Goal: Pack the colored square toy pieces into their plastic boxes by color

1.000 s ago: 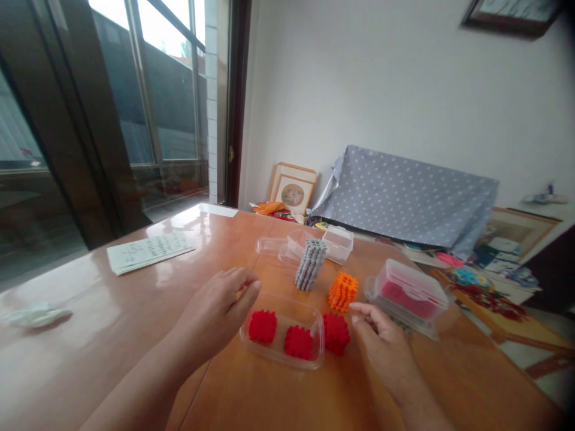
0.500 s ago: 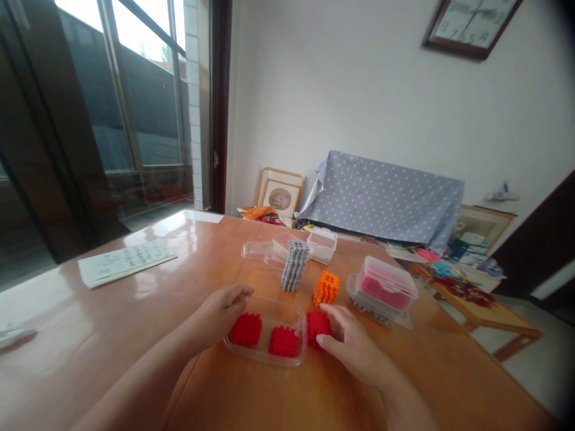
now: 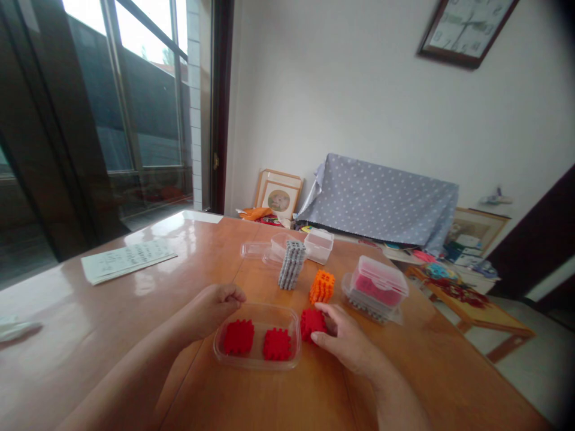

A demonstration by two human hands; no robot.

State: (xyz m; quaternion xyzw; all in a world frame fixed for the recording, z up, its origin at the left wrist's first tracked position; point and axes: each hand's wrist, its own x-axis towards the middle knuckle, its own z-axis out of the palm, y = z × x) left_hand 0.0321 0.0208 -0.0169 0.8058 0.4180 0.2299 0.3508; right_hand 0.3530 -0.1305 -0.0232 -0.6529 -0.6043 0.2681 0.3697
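A clear plastic container point(image 3: 257, 361) lies before me with two flat red notched pieces inside, one on the left point(image 3: 239, 337) and one on the right point(image 3: 277, 344). My left hand point(image 3: 220, 306) is at its back left corner with the fingers curled together; whether they grip the rim is hidden. Just outside the right rim stands a red cube of notched pieces point(image 3: 312, 325). My right hand point(image 3: 344, 335) holds this cube from the right, thumb in front and fingers behind. Beyond it are an orange block of the same kind point(image 3: 322, 287) and a taller grey stack point(image 3: 291, 266).
Right of the blocks sits a lidded box point(image 3: 381, 281) with pink contents, on another container. Clear open boxes, one upright point(image 3: 318, 246), stand behind the grey stack. Written sheets point(image 3: 128, 261) lie at the left, and a crumpled white thing point(image 3: 18, 329) at the far left.
The container has shifted slightly left with the red pieces in it. My left hand has moved a little left and its fingers are more curled. My right hand stays at the red cube.
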